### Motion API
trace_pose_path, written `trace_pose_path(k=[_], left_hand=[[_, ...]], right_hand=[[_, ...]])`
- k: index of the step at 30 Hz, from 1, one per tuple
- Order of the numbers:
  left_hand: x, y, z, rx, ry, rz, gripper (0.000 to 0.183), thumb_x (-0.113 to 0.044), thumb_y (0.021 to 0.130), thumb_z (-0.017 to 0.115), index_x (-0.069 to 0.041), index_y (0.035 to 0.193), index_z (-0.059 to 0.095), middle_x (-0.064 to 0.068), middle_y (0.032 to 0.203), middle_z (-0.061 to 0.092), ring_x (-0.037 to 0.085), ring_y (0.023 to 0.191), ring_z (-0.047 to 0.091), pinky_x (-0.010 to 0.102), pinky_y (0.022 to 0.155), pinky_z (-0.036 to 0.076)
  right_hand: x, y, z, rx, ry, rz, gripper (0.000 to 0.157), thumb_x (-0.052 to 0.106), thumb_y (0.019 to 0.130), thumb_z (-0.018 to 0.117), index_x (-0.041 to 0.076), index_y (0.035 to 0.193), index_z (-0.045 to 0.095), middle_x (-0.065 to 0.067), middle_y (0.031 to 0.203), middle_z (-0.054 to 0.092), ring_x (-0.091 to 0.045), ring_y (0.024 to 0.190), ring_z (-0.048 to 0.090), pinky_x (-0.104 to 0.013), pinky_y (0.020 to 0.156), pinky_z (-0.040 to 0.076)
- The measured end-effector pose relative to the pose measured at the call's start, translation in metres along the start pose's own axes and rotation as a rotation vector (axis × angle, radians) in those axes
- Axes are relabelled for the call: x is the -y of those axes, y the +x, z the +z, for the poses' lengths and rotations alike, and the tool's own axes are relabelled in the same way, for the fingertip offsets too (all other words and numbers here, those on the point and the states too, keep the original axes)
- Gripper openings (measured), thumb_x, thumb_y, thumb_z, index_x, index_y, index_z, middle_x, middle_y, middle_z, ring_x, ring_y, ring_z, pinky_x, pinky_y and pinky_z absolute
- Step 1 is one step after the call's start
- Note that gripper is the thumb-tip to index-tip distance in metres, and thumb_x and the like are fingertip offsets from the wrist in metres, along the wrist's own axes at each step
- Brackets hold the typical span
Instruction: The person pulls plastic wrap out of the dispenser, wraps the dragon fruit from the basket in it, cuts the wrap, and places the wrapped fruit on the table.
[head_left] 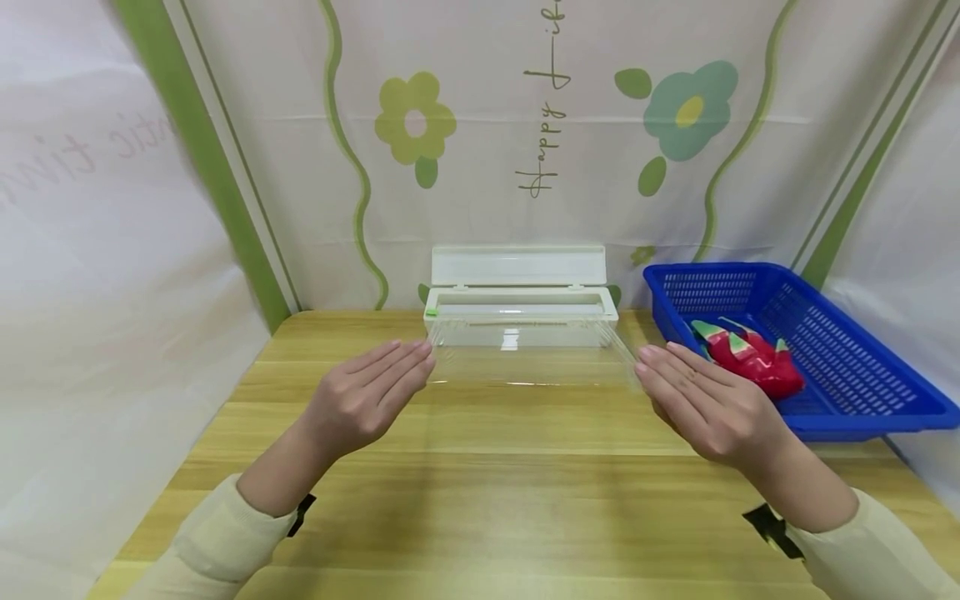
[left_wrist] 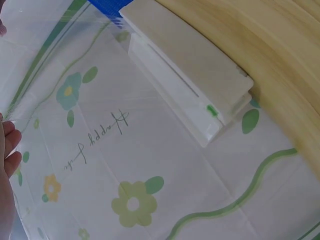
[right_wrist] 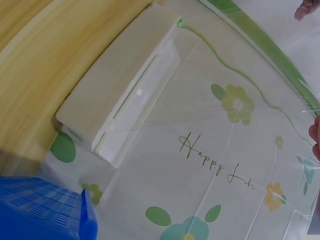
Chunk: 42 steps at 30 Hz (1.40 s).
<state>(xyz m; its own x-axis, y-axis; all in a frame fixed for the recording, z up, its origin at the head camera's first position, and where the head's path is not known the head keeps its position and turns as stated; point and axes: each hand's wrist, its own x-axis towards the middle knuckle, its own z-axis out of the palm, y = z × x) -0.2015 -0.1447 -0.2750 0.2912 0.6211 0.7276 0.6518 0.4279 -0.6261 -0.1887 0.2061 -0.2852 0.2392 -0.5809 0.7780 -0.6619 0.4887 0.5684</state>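
A white cling film dispenser stands at the back of the table with its lid raised, a film roll inside. Clear cling film stretches from it toward me, taut between both hands. My left hand pinches the film's left corner, the fingers together and the thumb hidden beneath. At the right corner, my right hand pinches the film likewise. The left wrist view has fingers at its left edge; fingers show at the right edge of the right wrist view. A green tab marks one end of the dispenser.
To the right is a blue plastic basket holding a shiny red dragon fruit with green-tipped scales. The wooden table ends at a flower-printed cloth behind, and pale cloth hangs on both sides.
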Motion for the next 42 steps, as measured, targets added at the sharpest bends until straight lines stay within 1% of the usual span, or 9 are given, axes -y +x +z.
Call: trace_pose_path(k=[8, 14, 18, 24, 30, 33, 36, 42], left_hand=[[0.000, -0.001, 0.000, 0.002, -0.019, 0.002, 0.014, 0.007, 0.082, 0.053, 0.010, 0.090, 0.064, 0.020, 0.090, 0.064, 0.026, 0.077, 0.064, 0.037, 0.065, 0.051], [-0.002, -0.004, -0.001, 0.020, -0.044, 0.013, 0.014, 0.005, 0.084, 0.052, 0.009, 0.090, 0.064, 0.020, 0.090, 0.064, 0.026, 0.077, 0.064, 0.036, 0.066, 0.051], [-0.003, -0.007, -0.002, 0.051, -0.068, 0.025, 0.015, 0.006, 0.084, 0.050, 0.008, 0.090, 0.065, 0.020, 0.092, 0.064, 0.026, 0.080, 0.063, 0.037, 0.068, 0.051], [-0.006, -0.011, -0.001, 0.083, -0.108, 0.045, 0.017, 0.006, 0.086, 0.048, 0.008, 0.090, 0.065, 0.019, 0.091, 0.064, 0.026, 0.081, 0.063, 0.036, 0.069, 0.051], [-0.009, -0.016, 0.000, 0.103, -0.120, 0.054, 0.018, 0.005, 0.087, 0.048, 0.008, 0.091, 0.065, 0.018, 0.091, 0.064, 0.025, 0.080, 0.063, 0.035, 0.069, 0.051], [-0.010, -0.018, 0.000, 0.109, -0.124, 0.060, 0.018, 0.005, 0.087, 0.047, 0.008, 0.092, 0.065, 0.018, 0.091, 0.064, 0.025, 0.081, 0.063, 0.034, 0.069, 0.051], [-0.011, -0.020, 0.001, 0.110, -0.131, 0.067, 0.019, 0.006, 0.087, 0.046, 0.008, 0.093, 0.064, 0.019, 0.092, 0.064, 0.025, 0.081, 0.063, 0.034, 0.069, 0.051], [-0.014, -0.024, 0.002, 0.116, -0.138, 0.077, 0.020, 0.005, 0.087, 0.046, 0.008, 0.094, 0.064, 0.019, 0.093, 0.064, 0.025, 0.082, 0.063, 0.035, 0.071, 0.050]], right_hand=[[0.001, 0.001, -0.001, 0.005, 0.029, 0.003, 0.020, 0.004, 0.090, 0.049, -0.007, 0.096, 0.063, -0.021, 0.092, 0.063, -0.033, 0.078, 0.062, -0.042, 0.070, 0.048], [0.002, 0.001, 0.000, 0.011, 0.067, -0.012, 0.020, 0.000, 0.089, 0.047, -0.007, 0.101, 0.062, -0.021, 0.094, 0.063, -0.033, 0.081, 0.062, -0.041, 0.073, 0.047], [0.004, 0.000, 0.000, 0.025, 0.092, -0.023, 0.021, -0.001, 0.089, 0.046, -0.007, 0.102, 0.061, -0.021, 0.095, 0.063, -0.032, 0.083, 0.062, -0.041, 0.075, 0.047], [0.008, -0.005, -0.003, 0.068, 0.123, -0.029, 0.023, -0.002, 0.090, 0.044, -0.007, 0.105, 0.060, -0.021, 0.097, 0.062, -0.031, 0.084, 0.062, -0.040, 0.076, 0.047], [0.012, -0.010, -0.005, 0.120, 0.153, -0.029, 0.025, -0.001, 0.091, 0.042, -0.006, 0.107, 0.060, -0.020, 0.099, 0.062, -0.030, 0.085, 0.061, -0.039, 0.077, 0.047], [0.013, -0.012, -0.005, 0.129, 0.163, -0.034, 0.025, -0.001, 0.091, 0.041, -0.006, 0.107, 0.060, -0.020, 0.099, 0.062, -0.030, 0.085, 0.061, -0.039, 0.077, 0.046], [0.014, -0.013, -0.004, 0.130, 0.172, -0.037, 0.025, -0.001, 0.091, 0.041, -0.007, 0.108, 0.059, -0.020, 0.100, 0.062, -0.030, 0.086, 0.061, -0.039, 0.076, 0.047], [0.018, -0.016, -0.003, 0.125, 0.188, -0.038, 0.024, 0.000, 0.091, 0.042, -0.007, 0.106, 0.060, -0.020, 0.098, 0.062, -0.030, 0.084, 0.062, -0.039, 0.066, 0.049]])
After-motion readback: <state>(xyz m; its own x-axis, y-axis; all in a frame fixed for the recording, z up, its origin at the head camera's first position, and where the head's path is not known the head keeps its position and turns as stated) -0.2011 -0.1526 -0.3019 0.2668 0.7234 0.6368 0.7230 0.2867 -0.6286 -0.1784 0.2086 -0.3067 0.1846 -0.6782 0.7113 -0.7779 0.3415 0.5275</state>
